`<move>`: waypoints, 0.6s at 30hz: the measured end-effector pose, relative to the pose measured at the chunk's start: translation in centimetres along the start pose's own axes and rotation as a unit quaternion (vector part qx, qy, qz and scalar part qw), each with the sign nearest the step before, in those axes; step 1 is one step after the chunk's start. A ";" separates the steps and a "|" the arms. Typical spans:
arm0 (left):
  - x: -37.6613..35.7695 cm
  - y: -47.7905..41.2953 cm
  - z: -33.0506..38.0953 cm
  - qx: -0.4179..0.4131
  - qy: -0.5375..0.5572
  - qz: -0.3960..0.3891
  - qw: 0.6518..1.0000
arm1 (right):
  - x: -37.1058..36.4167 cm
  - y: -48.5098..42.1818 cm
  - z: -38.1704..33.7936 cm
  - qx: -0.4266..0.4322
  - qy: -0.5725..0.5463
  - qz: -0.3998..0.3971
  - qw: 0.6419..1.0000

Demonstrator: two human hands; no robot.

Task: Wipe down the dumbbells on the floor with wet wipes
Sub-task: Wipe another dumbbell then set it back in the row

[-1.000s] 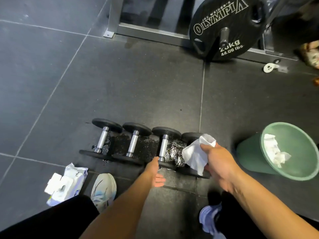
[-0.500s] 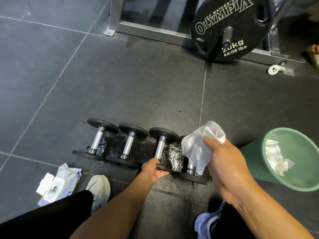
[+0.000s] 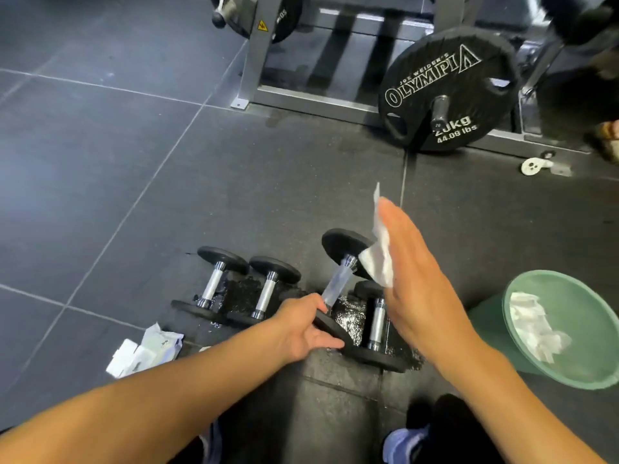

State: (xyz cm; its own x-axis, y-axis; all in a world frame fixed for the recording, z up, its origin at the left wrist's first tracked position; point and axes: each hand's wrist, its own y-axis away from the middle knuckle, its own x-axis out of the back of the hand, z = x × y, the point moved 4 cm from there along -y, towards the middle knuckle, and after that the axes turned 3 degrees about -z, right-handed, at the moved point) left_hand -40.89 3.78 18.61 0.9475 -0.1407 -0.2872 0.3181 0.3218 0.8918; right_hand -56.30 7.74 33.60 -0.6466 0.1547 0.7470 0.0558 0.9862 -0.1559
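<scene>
Several black dumbbells with chrome handles lie side by side on the dark rubber floor. My left hand point(image 3: 308, 329) grips the near plate of the third dumbbell point(image 3: 345, 244) and holds it tilted up off the floor, far plate raised. My right hand point(image 3: 418, 279) holds a white wet wipe point(image 3: 380, 259) against that raised far plate and the handle's top. The two left dumbbells point(image 3: 214, 283) point(image 3: 268, 289) and the rightmost one point(image 3: 378, 319) lie flat. The floor under them glistens wet.
A green bin point(image 3: 569, 373) with used wipes stands at the right. The wet-wipe pack point(image 3: 144, 353) lies at the lower left. Behind, a black 20 kg Olympia plate point(image 3: 449, 95) leans on a grey metal rack point(image 3: 301, 95). My shoes show at the bottom edge.
My left hand closed on the third dumbbell's near plate and tipped it up from the row. My right hand carried the wipe up onto its raised far plate. The view shifted upward.
</scene>
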 end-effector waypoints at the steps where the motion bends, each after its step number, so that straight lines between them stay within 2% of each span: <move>1: 0.0 1.5 0.4 -0.011 -0.015 -0.002 1.000 | -0.9 0.0 -0.1 0.048 0.048 -0.027 0.997; 3: 0.3 4.4 0.9 -0.028 -0.048 -0.001 0.998 | -3.4 0.6 0.6 0.108 0.152 -0.114 0.976; 6: 0.8 8.2 1.0 -0.038 -0.081 -0.023 0.996 | -7.9 2.5 2.6 0.149 0.325 -0.241 0.902; 8: 0.9 9.9 0.8 -0.034 -0.088 -0.047 0.994 | -9.5 3.7 3.0 0.168 0.348 -0.273 0.881; 11: 0.9 11.2 0.7 -0.036 -0.096 -0.055 0.993 | -8.7 4.3 2.2 0.186 0.336 -0.303 0.872; 14: 0.6 11.5 0.7 -0.041 -0.116 -0.053 0.991 | -7.3 4.2 1.9 0.168 0.289 -0.323 0.886; 18: 0.6 11.5 1.0 -0.074 -0.176 -0.026 0.981 | -8.2 3.6 1.2 0.163 0.337 -0.240 0.896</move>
State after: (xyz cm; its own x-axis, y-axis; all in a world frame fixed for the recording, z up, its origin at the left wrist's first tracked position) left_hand -36.74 6.48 29.04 0.8678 -0.4669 -0.1701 0.3924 0.4336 0.8112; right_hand -51.65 9.97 26.13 0.0766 -0.1744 0.9817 -0.4010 0.8961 0.1905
